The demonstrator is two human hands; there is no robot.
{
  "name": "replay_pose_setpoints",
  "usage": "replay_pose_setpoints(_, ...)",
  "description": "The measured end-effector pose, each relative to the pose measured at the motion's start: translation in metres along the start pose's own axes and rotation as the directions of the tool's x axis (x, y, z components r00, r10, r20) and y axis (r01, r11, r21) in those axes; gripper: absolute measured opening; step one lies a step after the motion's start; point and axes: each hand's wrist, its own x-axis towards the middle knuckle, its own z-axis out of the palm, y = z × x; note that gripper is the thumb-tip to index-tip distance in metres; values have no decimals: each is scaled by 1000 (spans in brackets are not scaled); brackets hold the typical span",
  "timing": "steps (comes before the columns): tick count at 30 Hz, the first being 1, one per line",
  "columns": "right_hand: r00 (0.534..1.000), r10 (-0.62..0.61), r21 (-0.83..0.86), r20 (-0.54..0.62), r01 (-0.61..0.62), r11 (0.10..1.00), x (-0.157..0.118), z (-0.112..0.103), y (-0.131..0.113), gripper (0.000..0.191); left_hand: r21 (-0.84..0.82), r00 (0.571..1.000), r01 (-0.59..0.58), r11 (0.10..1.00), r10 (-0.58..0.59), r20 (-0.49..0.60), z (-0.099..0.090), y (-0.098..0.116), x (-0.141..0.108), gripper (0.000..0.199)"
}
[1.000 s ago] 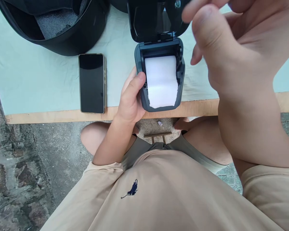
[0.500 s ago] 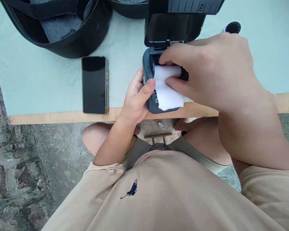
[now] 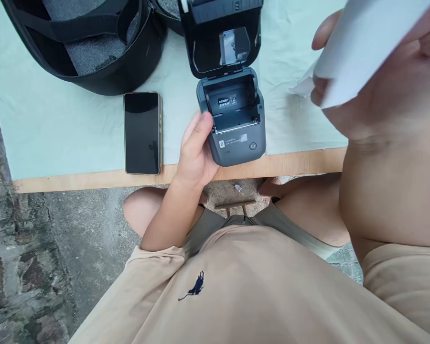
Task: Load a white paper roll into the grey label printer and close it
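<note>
A small dark printer point(image 3: 238, 148) is tilted at the table's front edge, its lid point(image 3: 222, 40) swung up and its paper compartment bare. My left hand point(image 3: 198, 153) grips the printer's left side, with the thumb on the rim. Up at the right, close to the camera, my right hand point(image 3: 387, 91) holds a white paper roll point(image 3: 361, 43), blurred by motion. The roll is apart from the printer, and a loose end of paper hangs at its left.
A black phone point(image 3: 142, 133) lies left of the printer near the wooden table edge point(image 3: 75, 182). Behind it stands an open black zippered case point(image 3: 136, 62) with grey foam inside, and part of a second case shows beside it. My knees are under the table.
The white paper roll has come out of the printer and moved up and right in my right hand. The printer has shifted left and turned slightly in my left hand.
</note>
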Motion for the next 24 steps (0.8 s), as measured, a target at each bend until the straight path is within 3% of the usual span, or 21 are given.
replay_pose_setpoints(2,982,186,254,-34,-171,952,1,3,19,34,-7,1000,9,1000,-9,-8,1,2,1,33)
replay_pose_setpoints(5,968,214,364,-129,-155,919,-3,11,32,19,14,1000,11,1000,-10,-27,3,3,2,34)
replay_pose_setpoints(8,985,68,248,-161,-26,968,-13,18,28,24,57,998,-3,998,7,-58,5,3,1,37)
replay_pose_setpoints(12,985,-107,-54,-137,101,993,-23,22,24,26,34,998,-11,999,13,-66,5,3,1,35)
replay_pose_setpoints(15,992,-92,-279,-86,65,958,-26,26,36,37,-19,999,-1,1000,0,-51,3,3,1,30)
replay_pose_setpoints(18,999,-14,-390,-47,-6,921,-25,32,51,42,-47,999,-3,999,2,-36,2,4,1,32)
replay_pose_setpoints(21,997,62,-423,-51,-78,903,-25,35,54,49,-57,1000,3,998,-4,-17,2,4,1,33)
replay_pose_setpoints(24,999,-11,-389,-37,-4,921,-29,32,42,61,-72,1000,7,997,-8,-20,3,4,0,33)
